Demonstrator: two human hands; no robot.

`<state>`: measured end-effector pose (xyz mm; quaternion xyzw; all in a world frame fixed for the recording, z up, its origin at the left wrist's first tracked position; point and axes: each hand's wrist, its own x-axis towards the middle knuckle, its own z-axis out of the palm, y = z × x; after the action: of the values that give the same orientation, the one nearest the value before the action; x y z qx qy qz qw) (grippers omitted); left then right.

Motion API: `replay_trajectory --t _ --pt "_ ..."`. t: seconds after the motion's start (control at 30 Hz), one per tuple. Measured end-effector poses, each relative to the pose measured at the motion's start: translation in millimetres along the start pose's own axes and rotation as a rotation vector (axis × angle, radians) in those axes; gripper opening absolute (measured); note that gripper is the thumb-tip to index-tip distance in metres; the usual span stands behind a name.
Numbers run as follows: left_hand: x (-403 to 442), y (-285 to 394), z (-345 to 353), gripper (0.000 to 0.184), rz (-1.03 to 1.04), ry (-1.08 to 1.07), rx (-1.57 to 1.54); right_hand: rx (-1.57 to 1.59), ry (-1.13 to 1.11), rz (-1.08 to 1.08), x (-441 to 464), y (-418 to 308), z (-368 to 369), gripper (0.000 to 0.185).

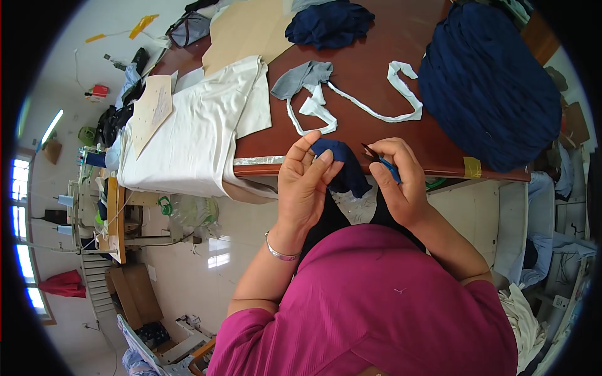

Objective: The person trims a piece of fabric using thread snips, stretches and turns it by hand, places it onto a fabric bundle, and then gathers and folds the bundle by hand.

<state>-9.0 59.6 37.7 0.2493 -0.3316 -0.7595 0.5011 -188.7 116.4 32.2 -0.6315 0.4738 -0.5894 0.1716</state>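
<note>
Between the thumb and fingers of my left hand [303, 182] is pinched a piece of navy fabric [345, 172], which hangs down over the table's front edge. My right hand [401, 178] grips small thread snips [384, 164] with a blue handle; their dark blades point toward the fabric, a little apart from it. Just beyond my hands, a grey cloth piece [303, 78] with white strips lies on the table. A separate-looking curl of white strip [404, 94] stretches to the right.
On the reddish-brown table [370, 62], a large navy fabric pile [489, 88] stands at right and a smaller navy bundle [329, 24] at the back. White cloth [194, 125] drapes over the left side, beneath a paper pattern [152, 113]. A sewing machine table [115, 219] is at far left.
</note>
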Motion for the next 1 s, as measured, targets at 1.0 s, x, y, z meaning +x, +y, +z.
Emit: replay_trajectory --t 1.0 --pt "-10 1 8 0.04 0.024 -0.046 0.113 -0.5 -0.028 -0.408 8 -4 -5 0.03"
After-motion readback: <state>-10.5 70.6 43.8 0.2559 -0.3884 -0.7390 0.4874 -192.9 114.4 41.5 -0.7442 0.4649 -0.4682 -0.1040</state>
